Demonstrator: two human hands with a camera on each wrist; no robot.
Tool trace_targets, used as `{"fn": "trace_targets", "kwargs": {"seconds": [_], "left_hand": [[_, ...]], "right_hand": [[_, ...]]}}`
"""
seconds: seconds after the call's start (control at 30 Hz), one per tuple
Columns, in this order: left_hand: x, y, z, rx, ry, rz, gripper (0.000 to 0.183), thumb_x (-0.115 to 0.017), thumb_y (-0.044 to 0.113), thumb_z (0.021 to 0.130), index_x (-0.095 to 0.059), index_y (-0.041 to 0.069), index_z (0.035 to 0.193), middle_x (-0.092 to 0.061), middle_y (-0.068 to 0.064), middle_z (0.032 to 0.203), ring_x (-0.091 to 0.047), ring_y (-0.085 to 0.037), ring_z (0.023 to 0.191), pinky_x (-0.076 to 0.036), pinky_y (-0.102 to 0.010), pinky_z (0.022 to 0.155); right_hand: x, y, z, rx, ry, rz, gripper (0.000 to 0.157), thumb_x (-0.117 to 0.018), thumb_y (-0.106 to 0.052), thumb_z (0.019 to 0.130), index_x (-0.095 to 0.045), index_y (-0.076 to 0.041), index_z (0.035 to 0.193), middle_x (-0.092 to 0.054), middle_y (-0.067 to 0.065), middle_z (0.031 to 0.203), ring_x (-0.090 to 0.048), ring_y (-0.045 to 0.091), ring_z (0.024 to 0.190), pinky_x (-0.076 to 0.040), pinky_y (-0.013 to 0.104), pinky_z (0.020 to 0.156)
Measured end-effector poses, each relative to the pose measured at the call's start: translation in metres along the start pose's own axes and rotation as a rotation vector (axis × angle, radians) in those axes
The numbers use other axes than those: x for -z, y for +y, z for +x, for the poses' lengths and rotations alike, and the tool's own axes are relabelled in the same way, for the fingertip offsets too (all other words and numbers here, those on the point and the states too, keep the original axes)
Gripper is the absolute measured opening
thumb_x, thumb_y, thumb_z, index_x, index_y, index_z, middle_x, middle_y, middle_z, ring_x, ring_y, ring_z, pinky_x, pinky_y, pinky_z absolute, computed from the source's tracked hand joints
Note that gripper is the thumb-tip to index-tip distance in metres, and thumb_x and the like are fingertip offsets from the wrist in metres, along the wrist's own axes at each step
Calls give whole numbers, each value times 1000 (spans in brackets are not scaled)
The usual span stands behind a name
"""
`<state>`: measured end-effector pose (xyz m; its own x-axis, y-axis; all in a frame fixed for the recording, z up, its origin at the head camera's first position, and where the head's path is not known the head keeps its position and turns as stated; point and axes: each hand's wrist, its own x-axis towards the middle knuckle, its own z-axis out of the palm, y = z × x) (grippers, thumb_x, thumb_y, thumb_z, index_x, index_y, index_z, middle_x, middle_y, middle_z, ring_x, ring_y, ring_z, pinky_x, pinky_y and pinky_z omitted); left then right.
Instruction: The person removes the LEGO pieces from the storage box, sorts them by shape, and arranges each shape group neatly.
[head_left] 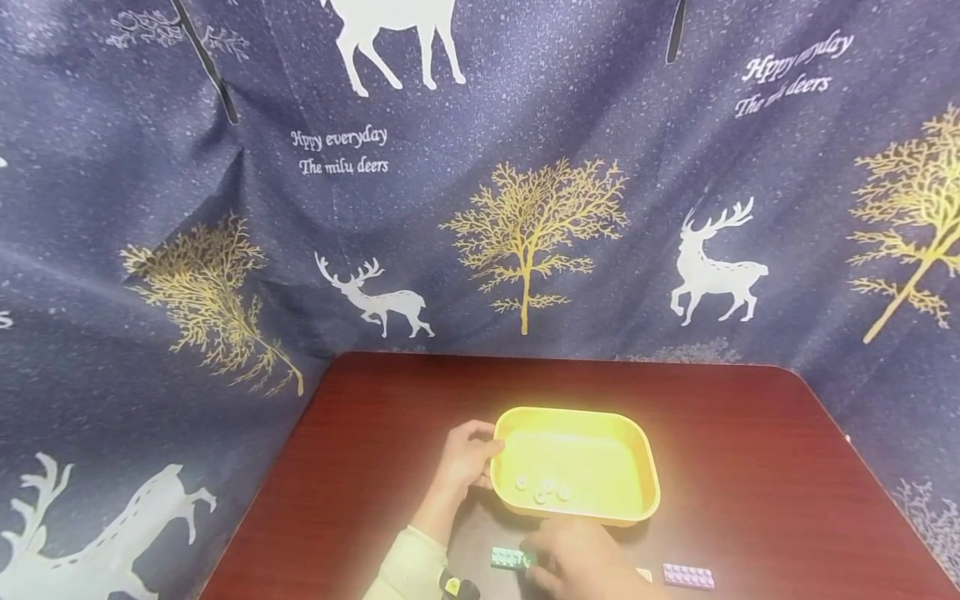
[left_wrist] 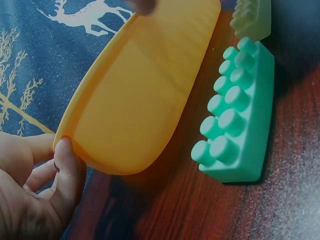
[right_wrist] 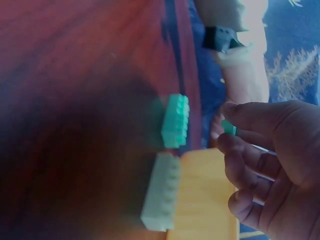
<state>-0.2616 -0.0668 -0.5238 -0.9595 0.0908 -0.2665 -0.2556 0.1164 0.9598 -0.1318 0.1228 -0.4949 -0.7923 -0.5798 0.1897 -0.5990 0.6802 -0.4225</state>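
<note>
My left hand (head_left: 467, 457) grips the left end of a yellow tray (head_left: 651, 467), thumb on the rim. In the left wrist view, that hand (left_wrist: 42, 185) holds the tray's near corner. Inside the tray lie several small white rings (head_left: 540, 497). My right hand (head_left: 573, 557) is in front of the tray, beside a green studded building block (head_left: 507, 558). In the right wrist view, this hand (right_wrist: 280, 160) pinches a small green piece (right_wrist: 228, 127) between thumb and forefinger. Its exact kind is hard to make out.
A purple building block (head_left: 688, 576) lies to the right on the brown table (head_left: 750, 467). A pale building block (right_wrist: 161, 192) stands along the tray's near side, mostly covered by my right hand in the head view. Dark blue patterned cloth (head_left: 420, 217) hangs behind the table.
</note>
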Motion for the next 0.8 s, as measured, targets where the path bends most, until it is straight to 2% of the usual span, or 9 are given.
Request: {"fn": "trace_targets", "kwargs": {"seconds": [0.1, 0.23, 0.33, 0.43, 0.6, 0.63, 0.7, 0.8], "left_hand": [[0, -1, 1, 2, 0, 1, 41, -72, 12, 82, -61, 5, 120, -68, -20, 86, -63, -25, 52, -56, -34, 41], [0, -1, 1, 1, -3, -3, 42, -73, 12, 82, -60, 5, 121, -67, -20, 86, -64, -27, 53, -56, -35, 41], [0, -2, 1, -4, -4, -9, 42, -72, 12, 82, -60, 5, 121, -67, -21, 85, -65, -28, 53, -57, -36, 42], [0, -2, 1, 1, -9, -16, 42, -73, 12, 82, -60, 5, 121, -67, -21, 86, -65, -29, 54, -57, -37, 43], [1, -1, 1, 2, -13, -18, 42, -73, 12, 81, -60, 5, 121, -67, -21, 86, -66, -30, 55, -58, -39, 45], [1, -1, 1, 1, -13, -18, 42, -73, 12, 81, -60, 5, 121, -67, -21, 86, -66, -31, 55, -58, -39, 45], [1, -1, 1, 1, -12, -16, 42, -73, 12, 81, -60, 5, 121, -67, -21, 86, -66, -31, 56, -58, -39, 45], [1, 0, 0, 2, -13, -14, 43, -73, 12, 81, -60, 5, 121, -67, -21, 87, -66, -31, 56, -58, -38, 45]], "right_hand": [[-9, 1, -2, 4, -28, 18, 5, -72, -32, 80, -67, -33, 81, -56, -25, 77, -52, -8, 71, -49, 18, 60], [-16, -2, -3, -32, -120, 56, 4, -69, -35, 81, -70, -34, 85, -60, -27, 82, -57, -6, 76, -53, 22, 66], [-18, -6, -2, -17, -173, 50, 4, -69, -37, 79, -71, -35, 81, -61, -28, 77, -56, -7, 72, -52, 18, 64], [-22, -10, -2, -1, -190, 19, 3, -71, -40, 74, -70, -37, 74, -57, -30, 69, -51, -10, 65, -48, 13, 60], [-29, -15, -2, -141, -283, 51, 16, -68, -56, 73, -69, -40, 69, -55, -31, 65, -50, -9, 62, -49, 15, 59], [-30, -15, -2, -147, -290, 56, 19, -67, -57, 74, -68, -39, 67, -54, -30, 63, -50, -9, 62, -49, 15, 58], [-33, -14, -2, -125, -283, 60, 23, -65, -58, 75, -66, -38, 65, -52, -29, 62, -48, -9, 60, -47, 14, 56], [-35, -12, -2, -38, -236, 35, 23, -65, -53, 78, -65, -36, 63, -46, -28, 60, -44, -10, 57, -41, 10, 52]]}}
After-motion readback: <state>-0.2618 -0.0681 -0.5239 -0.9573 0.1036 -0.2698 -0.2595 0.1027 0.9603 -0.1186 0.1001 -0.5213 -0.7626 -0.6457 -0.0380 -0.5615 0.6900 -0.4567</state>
